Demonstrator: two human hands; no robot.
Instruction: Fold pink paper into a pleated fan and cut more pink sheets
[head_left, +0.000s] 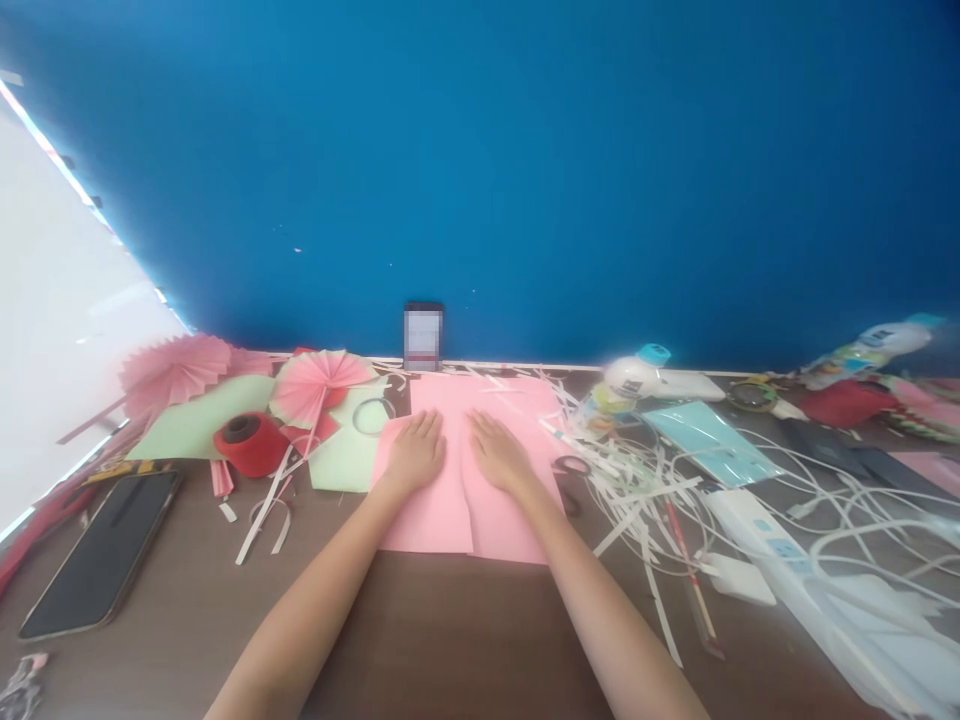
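A pink sheet of paper lies on the brown table in front of me, with a crease running down its middle. My left hand rests flat on the left half of the sheet, fingers stretched out and together. My right hand lies flat on the right half, just beside the crease, fingers also stretched out. Neither hand holds anything. Black scissors lie at the sheet's right edge, partly behind my right forearm.
Pink paper fans and light green sheets lie at back left with a red tape roll. A phone lies at left, another leans on the blue wall. White paper strips, cables, a power strip and a glue bottle crowd the right.
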